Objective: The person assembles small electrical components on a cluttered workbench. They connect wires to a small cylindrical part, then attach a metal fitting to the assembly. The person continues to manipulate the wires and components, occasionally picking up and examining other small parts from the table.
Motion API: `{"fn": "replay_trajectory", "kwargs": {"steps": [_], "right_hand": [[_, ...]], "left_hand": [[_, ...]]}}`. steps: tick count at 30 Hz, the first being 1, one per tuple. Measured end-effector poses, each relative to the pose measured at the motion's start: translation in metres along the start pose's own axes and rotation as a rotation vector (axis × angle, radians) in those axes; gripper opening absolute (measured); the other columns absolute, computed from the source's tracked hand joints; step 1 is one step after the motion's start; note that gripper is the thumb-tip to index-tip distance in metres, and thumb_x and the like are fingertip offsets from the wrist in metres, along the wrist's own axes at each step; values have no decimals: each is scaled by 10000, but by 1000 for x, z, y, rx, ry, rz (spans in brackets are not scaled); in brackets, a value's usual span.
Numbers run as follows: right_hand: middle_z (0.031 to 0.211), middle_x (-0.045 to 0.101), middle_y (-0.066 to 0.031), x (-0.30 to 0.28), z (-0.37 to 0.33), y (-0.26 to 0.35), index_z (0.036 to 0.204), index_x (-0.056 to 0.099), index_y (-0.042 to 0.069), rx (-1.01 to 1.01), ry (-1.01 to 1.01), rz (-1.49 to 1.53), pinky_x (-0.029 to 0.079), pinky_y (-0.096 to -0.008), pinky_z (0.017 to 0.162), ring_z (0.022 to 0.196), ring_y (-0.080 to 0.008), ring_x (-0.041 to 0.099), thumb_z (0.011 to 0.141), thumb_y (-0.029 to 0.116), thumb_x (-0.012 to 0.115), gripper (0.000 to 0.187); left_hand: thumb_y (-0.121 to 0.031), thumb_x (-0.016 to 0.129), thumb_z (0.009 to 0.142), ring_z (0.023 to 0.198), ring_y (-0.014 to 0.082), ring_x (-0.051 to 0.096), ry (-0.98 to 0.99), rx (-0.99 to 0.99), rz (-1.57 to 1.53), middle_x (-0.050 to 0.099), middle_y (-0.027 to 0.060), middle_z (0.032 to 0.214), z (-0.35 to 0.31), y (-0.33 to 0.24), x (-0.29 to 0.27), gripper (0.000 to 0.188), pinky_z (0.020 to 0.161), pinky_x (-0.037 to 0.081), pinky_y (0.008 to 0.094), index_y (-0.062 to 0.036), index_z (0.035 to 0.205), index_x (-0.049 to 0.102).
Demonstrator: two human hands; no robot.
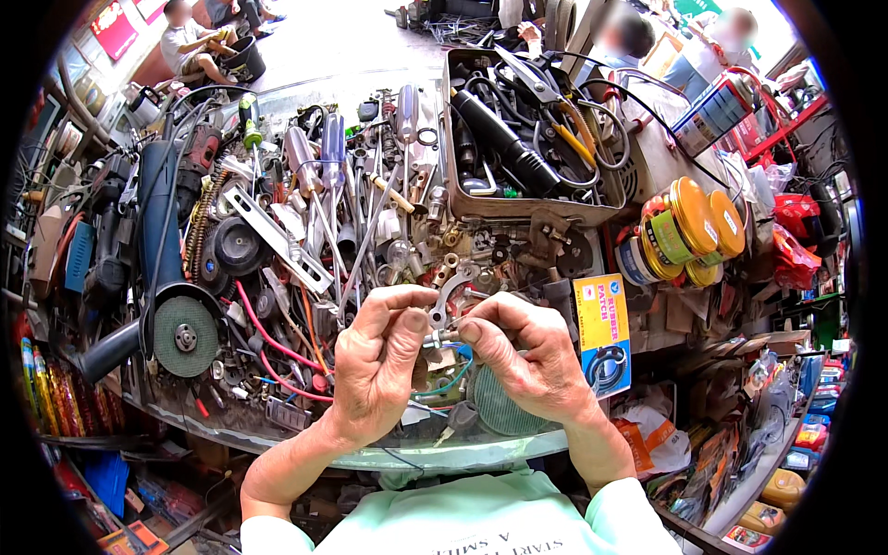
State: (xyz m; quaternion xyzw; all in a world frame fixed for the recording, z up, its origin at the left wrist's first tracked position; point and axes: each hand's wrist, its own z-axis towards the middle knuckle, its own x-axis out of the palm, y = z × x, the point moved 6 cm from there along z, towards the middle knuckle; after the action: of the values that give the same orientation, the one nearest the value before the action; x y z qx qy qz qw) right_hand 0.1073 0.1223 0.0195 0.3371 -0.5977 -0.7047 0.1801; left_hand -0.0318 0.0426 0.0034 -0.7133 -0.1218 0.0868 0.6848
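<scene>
My left hand (375,365) and my right hand (536,365) meet over the front middle of the cluttered workbench, both closed in a pinch. Between the fingertips is a small grey curved metal arm (445,303) with holes at its ends. A short silver bolt-like piece (433,340) sits just below it, close to both thumbs. My fingers partly cover these parts, so how they join cannot be made out. Under my right hand lies a round green ribbed disc (499,402). A yellow and blue patch box (603,338) stands beside my right wrist.
An angle grinder (162,217) with a green disc lies at the left. Several screwdrivers (333,148) and loose hardware cover the middle. A metal toolbox (532,209) holding pliers and cables stands at the back, with yellow-lidded cans (692,217) to its right. People are in the background.
</scene>
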Motion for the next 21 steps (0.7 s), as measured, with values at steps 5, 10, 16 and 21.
{"fn": "replay_trajectory", "kwargs": {"steps": [5,10,16,21], "right_hand": [[681,591,-69,1,0,-4,925,631,-20,49,-47,102,444,-271,555,610,-91,518,955,170,635,193],[689,600,-71,4,0,1,930,634,-18,-2,11,9,443,-270,544,608,-85,520,958,172,632,193],[676,585,-39,2,0,-7,934,635,-18,41,-71,119,422,-249,535,603,-71,491,960,170,630,190],[733,596,5,6,0,-7,934,646,-16,47,8,103,418,-207,546,639,-44,510,974,222,621,243]], "left_hand": [[-159,581,989,766,56,591,40,219,52,611,41,971,1,-4,11,317,685,522,212,-17,1260,497],[-274,485,1032,518,60,572,76,-173,-114,638,32,791,2,7,4,317,478,459,179,-5,1194,531],[-209,543,1009,730,82,609,32,168,-98,613,70,978,4,0,7,345,596,482,181,-2,1273,463],[-179,536,1009,694,72,613,26,-142,-138,623,64,1008,2,9,0,314,570,479,185,-14,1269,469]]}}
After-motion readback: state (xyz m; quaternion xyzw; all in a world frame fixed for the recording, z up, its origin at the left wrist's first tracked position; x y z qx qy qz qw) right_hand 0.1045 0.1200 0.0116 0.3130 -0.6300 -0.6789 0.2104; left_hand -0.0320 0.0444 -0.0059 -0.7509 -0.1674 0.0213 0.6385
